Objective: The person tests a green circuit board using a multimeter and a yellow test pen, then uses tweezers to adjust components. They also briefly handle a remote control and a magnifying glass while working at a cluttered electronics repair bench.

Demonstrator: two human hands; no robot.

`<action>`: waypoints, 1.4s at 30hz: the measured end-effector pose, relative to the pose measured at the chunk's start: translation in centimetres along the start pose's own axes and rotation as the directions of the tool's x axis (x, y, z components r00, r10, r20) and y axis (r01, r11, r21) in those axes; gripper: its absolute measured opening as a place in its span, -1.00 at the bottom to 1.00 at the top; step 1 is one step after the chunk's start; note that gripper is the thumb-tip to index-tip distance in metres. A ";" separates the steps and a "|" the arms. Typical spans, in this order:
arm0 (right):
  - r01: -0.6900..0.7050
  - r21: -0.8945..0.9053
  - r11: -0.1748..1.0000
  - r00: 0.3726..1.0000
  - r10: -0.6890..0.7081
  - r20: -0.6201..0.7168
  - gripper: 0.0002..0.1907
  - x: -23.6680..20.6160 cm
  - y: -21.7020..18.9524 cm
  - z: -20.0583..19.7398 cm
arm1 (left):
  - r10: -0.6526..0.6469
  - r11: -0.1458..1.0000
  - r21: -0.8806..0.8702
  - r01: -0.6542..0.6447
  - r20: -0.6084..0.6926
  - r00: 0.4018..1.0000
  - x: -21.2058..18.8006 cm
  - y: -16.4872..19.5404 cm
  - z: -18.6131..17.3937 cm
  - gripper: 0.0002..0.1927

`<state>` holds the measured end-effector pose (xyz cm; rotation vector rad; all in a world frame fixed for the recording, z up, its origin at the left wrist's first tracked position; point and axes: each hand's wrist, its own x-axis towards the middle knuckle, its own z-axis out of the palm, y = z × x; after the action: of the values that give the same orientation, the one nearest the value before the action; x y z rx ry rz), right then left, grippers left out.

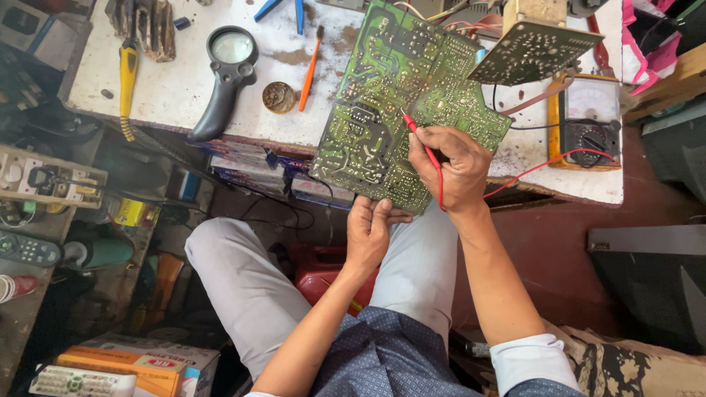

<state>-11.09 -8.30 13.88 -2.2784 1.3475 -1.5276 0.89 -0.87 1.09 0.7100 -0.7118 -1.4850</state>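
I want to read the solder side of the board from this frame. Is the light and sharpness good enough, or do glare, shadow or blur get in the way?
Head view: even daylight on the green circuit board, sharp, no glare; right hand with the red probe casts little shadow; left hand sharp too; under the workbench it is dark.

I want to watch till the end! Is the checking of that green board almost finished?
Set up: the green circuit board leans on the worktable, the yellow meter wired. In hand: the left hand grips the board's lower edge while the right hand presses the red probe onto it. How much remains cannot be told.
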 end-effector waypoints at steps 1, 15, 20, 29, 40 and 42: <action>0.005 -0.006 1.000 1.000 -0.005 0.001 -0.84 0.0 0.1 0.0 | -0.003 1.000 0.003 0.003 -0.005 1.000 0.0 -0.1 0.0 -0.83; -0.013 0.048 0.999 1.000 0.013 0.007 -0.77 -0.4 3.4 -3.3 | 0.000 1.000 0.028 0.001 -0.024 1.000 0.4 -2.7 2.5 -0.86; 0.000 0.026 1.000 1.000 0.000 0.009 -0.75 -0.2 3.5 -4.2 | 0.004 0.999 0.041 -0.003 -0.027 1.000 0.3 -2.9 3.3 -0.87; 0.034 -0.007 0.999 0.999 -0.035 -0.028 -0.79 -0.3 2.7 -2.5 | -0.004 1.000 0.025 0.006 -0.057 0.998 0.1 -3.0 1.6 -0.87; -0.135 -0.239 0.962 0.906 0.022 -0.422 -0.88 -8.5 4.1 -8.1 | -0.013 0.995 -0.094 0.013 0.008 1.000 -0.8 -0.8 0.0 -0.77; -0.202 -0.221 0.954 0.858 0.064 -0.510 -0.83 -11.4 5.5 -9.8 | -0.037 0.995 -0.089 0.036 -0.007 0.999 -1.0 -0.5 -0.3 -0.75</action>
<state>-23.42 0.07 7.94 -1.9232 1.8997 -2.0924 0.86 0.13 0.54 0.6645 -0.6254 -1.5366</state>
